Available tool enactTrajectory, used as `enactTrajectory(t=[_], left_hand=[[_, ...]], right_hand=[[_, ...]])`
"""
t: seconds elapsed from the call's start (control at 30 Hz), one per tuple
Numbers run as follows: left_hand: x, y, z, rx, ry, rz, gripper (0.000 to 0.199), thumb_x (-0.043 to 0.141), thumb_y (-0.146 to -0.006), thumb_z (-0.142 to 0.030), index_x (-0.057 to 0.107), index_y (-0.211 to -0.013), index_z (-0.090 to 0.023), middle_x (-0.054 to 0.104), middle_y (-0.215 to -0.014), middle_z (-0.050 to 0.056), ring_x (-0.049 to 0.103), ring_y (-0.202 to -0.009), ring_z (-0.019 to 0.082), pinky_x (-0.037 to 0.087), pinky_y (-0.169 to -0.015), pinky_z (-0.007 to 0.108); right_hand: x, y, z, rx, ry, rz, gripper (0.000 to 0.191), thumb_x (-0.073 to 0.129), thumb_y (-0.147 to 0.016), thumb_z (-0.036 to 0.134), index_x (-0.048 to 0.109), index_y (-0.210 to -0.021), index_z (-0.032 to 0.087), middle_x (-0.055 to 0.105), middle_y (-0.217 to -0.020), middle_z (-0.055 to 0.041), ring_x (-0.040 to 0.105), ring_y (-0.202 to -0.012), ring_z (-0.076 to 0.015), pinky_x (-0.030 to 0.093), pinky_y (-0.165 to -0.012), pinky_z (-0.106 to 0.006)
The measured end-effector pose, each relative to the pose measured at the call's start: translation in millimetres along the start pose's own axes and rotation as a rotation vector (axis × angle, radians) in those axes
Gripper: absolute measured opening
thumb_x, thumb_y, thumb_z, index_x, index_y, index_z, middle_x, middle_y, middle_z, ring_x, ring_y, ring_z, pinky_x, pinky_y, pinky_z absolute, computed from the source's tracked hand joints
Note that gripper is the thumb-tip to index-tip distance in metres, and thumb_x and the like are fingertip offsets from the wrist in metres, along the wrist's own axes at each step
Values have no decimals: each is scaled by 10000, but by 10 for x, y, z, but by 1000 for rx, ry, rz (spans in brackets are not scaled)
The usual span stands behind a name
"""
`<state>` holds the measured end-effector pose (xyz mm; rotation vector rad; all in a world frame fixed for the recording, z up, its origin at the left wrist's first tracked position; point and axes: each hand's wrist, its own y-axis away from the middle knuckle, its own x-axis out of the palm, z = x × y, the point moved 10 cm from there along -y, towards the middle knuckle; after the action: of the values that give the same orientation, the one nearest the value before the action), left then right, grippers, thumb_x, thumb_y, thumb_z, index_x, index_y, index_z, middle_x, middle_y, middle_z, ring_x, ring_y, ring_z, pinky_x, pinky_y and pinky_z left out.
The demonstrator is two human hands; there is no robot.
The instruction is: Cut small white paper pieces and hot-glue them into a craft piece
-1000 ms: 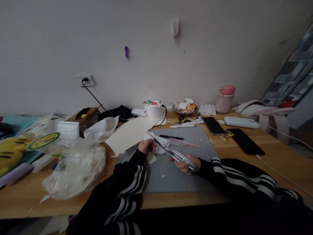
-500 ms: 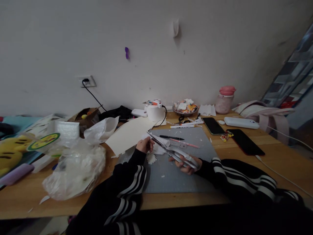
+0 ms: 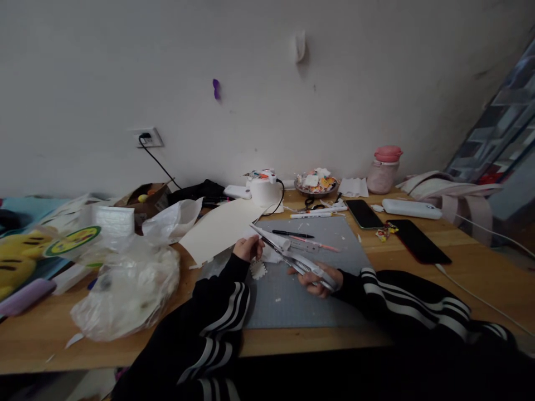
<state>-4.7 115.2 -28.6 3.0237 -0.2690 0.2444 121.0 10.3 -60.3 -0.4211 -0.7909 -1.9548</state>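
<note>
My right hand (image 3: 320, 278) is wrapped round the grey-and-white handles of a large pair of scissors (image 3: 298, 262), whose blades point up and left. Close to the blade tips, my left hand (image 3: 249, 248) is closed in a pinch; what it holds is too small to make out. Beside the blades lies white paper (image 3: 273, 255), partly covered. A small white piece with a scalloped edge (image 3: 258, 270) rests on the grey cutting mat (image 3: 301, 309) below my left hand. Behind that hand stretches a large cream sheet (image 3: 223, 228). Past the scissors lie a black pen (image 3: 292, 234) and a clear ruler (image 3: 304, 245).
Plastic bags (image 3: 129, 295) and a yellow plush toy (image 3: 19, 259) crowd the left. At the back stand a white pot-like container (image 3: 264, 192), a bowl of paper pieces (image 3: 316, 184) and a pink bottle (image 3: 383, 170). Two phones (image 3: 420, 241) lie at the right.
Both hands and the scissors stay almost where they were. The whole view has shifted very slightly.
</note>
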Motion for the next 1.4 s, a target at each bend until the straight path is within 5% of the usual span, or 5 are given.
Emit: enactTrajectory(t=[0.4, 0.83, 1.4], left_hand=[[31, 1, -27, 6, 8, 22, 320, 530, -687, -405, 540, -491, -152, 450, -340, 0, 411, -330, 108, 305, -396, 255], [-8, -28, -12, 18, 24, -22, 330, 488, -746, -387, 505, -510, -157, 419, -331, -21, 392, -319, 96, 285, -387, 250], [-6, -1, 2, -10, 4, -50, 319, 523, -711, -396, 507, -502, -155, 427, -318, -29, 392, -310, 89, 289, -377, 232]], right_hand=[[1, 85, 114, -131, 115, -136, 497, 754, -529, 275, 511, -956, 199, 384, -486, 146, 229, -276, 10, 140, -291, -109], [-20, 17, 18, -36, -44, 66, 473, 713, -624, 394, 490, -1000, 216, 389, -551, 126, 270, -313, 7, 117, -334, -94], [24, 79, 124, -151, 93, -109, 431, 721, -579, 257, 523, -958, 197, 392, -492, 139, 240, -273, 11, 145, -292, -104]])
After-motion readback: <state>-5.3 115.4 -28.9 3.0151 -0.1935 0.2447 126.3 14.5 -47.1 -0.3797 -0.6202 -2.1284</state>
